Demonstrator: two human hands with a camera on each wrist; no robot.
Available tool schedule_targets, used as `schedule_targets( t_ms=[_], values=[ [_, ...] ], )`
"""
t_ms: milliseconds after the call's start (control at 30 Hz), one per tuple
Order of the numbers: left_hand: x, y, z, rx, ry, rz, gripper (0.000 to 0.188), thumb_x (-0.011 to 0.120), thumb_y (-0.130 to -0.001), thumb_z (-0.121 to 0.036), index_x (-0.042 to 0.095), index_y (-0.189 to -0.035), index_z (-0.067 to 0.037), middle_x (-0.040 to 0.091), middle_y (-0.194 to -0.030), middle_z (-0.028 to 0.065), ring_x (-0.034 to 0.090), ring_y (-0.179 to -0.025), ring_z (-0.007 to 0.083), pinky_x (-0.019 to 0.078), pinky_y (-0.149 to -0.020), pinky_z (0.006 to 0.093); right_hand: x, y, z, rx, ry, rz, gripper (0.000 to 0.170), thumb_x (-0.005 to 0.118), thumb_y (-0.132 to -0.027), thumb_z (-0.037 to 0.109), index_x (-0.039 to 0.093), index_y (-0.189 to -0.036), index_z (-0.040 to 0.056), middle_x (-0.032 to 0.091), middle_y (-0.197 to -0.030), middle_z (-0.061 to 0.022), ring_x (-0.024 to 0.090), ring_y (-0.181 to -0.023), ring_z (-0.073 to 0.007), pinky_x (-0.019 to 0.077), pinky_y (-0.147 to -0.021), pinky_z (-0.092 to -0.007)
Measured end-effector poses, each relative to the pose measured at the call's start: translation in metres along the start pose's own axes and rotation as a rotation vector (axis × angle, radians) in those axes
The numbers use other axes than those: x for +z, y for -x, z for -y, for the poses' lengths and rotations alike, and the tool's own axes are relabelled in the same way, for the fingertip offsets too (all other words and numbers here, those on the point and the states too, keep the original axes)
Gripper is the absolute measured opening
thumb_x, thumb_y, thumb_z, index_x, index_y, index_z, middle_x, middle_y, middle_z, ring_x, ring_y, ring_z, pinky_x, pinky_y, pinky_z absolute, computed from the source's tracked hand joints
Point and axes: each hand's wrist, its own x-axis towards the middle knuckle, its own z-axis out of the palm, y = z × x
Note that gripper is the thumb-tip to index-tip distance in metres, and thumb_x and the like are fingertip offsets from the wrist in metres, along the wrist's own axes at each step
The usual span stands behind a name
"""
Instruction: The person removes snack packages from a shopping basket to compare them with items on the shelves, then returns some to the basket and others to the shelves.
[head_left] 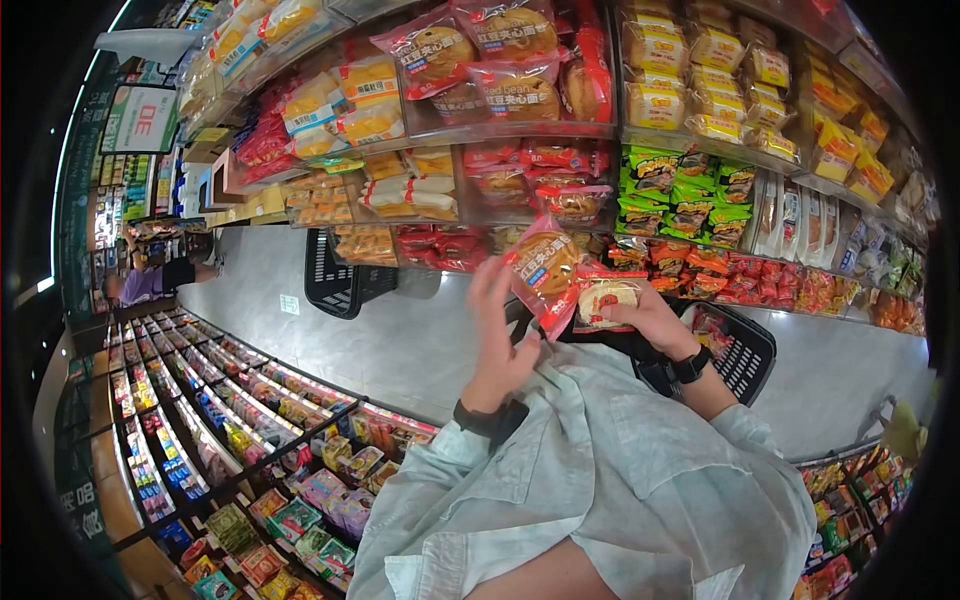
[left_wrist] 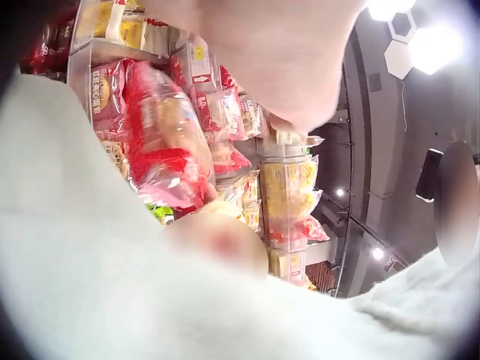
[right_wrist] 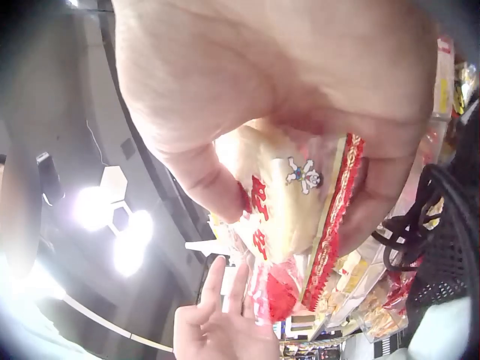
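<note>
In the head view, my right hand point(head_left: 650, 318) grips a pale bun in a clear wrapper point(head_left: 606, 302) with the thumb across its front. Red lettering, a small cartoon figure and a red edge show on this wrapper point(right_wrist: 289, 199) in the right wrist view. Beside it, a red bag of red bean bread point(head_left: 545, 275) stands tilted, its lower right side overlapping the bun's wrapper. My left hand point(head_left: 500, 335) is at the bag's left side, fingers straight and thumb apart. The left palm point(right_wrist: 225, 330) also appears beyond the bun, close to the red bag point(right_wrist: 281, 296).
Bread shelves point(head_left: 530, 130) with clear-fronted bins rise ahead. A black basket point(head_left: 335, 275) stands on the grey floor point(head_left: 240, 290) to the left; another black basket point(head_left: 745, 350) holding packets is by my right arm. Snack racks point(head_left: 270, 400) run behind on the left. A person point(head_left: 150, 285) is far left.
</note>
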Motion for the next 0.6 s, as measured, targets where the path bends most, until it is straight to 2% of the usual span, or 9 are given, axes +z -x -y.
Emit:
schedule_targets(
  t_ms=[100,200,300,367,400,467,500,533,600],
  values=[
    [0.008,-0.002,0.015,-0.157,-0.029,-0.191,0.070,0.063,-0.095,-0.016,0.033,-0.158,-0.004,0.036,-0.158,0.0191,0.033,-0.149,0.0352,0.0265,-0.122,0.0450,-0.002,0.000,0.003,-0.043,0.091,-0.003,0.041,0.068,-0.095,0.009,0.061,-0.134,-0.0028,0.070,-0.122,-0.0049,0.066,-0.106,-0.0111,0.0537,-0.094,-0.0287],
    [0.025,-0.011,0.022,-0.589,0.574,0.152,0.064,0.063,-0.101,-0.023,0.035,-0.156,-0.004,0.036,-0.156,0.0187,0.049,-0.134,0.0269,0.0445,-0.108,0.0401,0.010,-0.011,-0.008,-0.160,0.232,-0.047,0.042,0.070,-0.093,0.012,0.062,-0.132,-0.0030,0.071,-0.122,-0.0068,0.067,-0.105,-0.0129,0.0539,-0.093,-0.0294],
    [0.047,-0.005,0.033,-0.521,0.637,0.076,0.062,0.061,-0.105,-0.025,0.034,-0.157,-0.006,0.043,-0.152,0.0159,0.053,-0.129,0.0204,0.0489,-0.101,0.0361,0.012,-0.019,-0.007,-0.199,0.468,-0.087,0.046,0.072,-0.089,0.014,0.062,-0.131,-0.0036,0.070,-0.123,-0.0112,0.067,-0.107,-0.0151,0.0536,-0.093,-0.0307],
    [0.037,-0.008,0.041,-0.651,0.683,0.032,0.062,0.061,-0.104,-0.025,0.034,-0.157,-0.007,0.047,-0.149,0.0166,0.052,-0.131,0.0222,0.0476,-0.104,0.0370,0.014,-0.015,0.001,-0.172,0.527,-0.120,0.043,0.072,-0.088,0.012,0.065,-0.128,-0.0033,0.067,-0.129,-0.0122,0.066,-0.109,-0.0148,0.0535,-0.094,-0.0324],
    [0.029,-0.010,0.044,-0.717,0.705,0.010,0.062,0.061,-0.104,-0.026,0.034,-0.157,-0.007,0.049,-0.148,0.0169,0.051,-0.133,0.0231,0.0469,-0.105,0.0375,0.015,-0.011,0.003,-0.140,0.458,-0.128,0.043,0.072,-0.088,0.012,0.065,-0.127,-0.0036,0.067,-0.129,-0.0121,0.066,-0.109,-0.0147,0.0535,-0.094,-0.0324],
    [0.028,-0.009,0.062,-0.719,0.624,-0.010,0.062,0.060,-0.105,-0.029,0.035,-0.157,-0.007,0.050,-0.148,0.0183,0.052,-0.131,0.0238,0.0453,-0.106,0.0355,0.015,-0.008,0.008,-0.084,0.327,-0.141,0.042,0.072,-0.088,0.010,0.065,-0.126,-0.0043,0.068,-0.128,-0.0118,0.066,-0.108,-0.0146,0.0534,-0.094,-0.0324],
    [0.027,-0.009,0.068,-0.716,0.572,-0.016,0.062,0.060,-0.105,-0.030,0.035,-0.156,-0.007,0.050,-0.147,0.0178,0.053,-0.130,0.0234,0.0451,-0.105,0.0346,0.013,-0.008,0.009,-0.153,0.360,-0.123,0.041,0.071,-0.090,0.007,0.064,-0.129,-0.0044,0.071,-0.121,-0.0095,0.067,-0.105,-0.0134,0.0536,-0.094,-0.0313],
    [0.026,-0.009,0.073,-0.711,0.520,-0.021,0.062,0.060,-0.105,-0.032,0.036,-0.156,-0.007,0.050,-0.147,0.0174,0.054,-0.129,0.0231,0.0450,-0.105,0.0338,0.014,-0.007,0.009,-0.143,0.256,-0.129,0.041,0.070,-0.090,0.006,0.063,-0.130,-0.0044,0.071,-0.121,-0.0090,0.067,-0.106,-0.0132,0.0536,-0.094,-0.0309],
    [0.021,-0.011,0.077,-0.804,0.782,0.024,0.062,0.060,-0.105,-0.032,0.037,-0.156,-0.007,0.052,-0.145,0.0149,0.056,-0.127,0.0206,0.0447,-0.105,0.0327,0.016,-0.002,0.007,-0.125,0.047,-0.144,0.041,0.069,-0.092,0.005,0.062,-0.131,-0.0043,0.072,-0.119,-0.0081,0.067,-0.106,-0.0126,0.0536,-0.094,-0.0303]
  ],
)
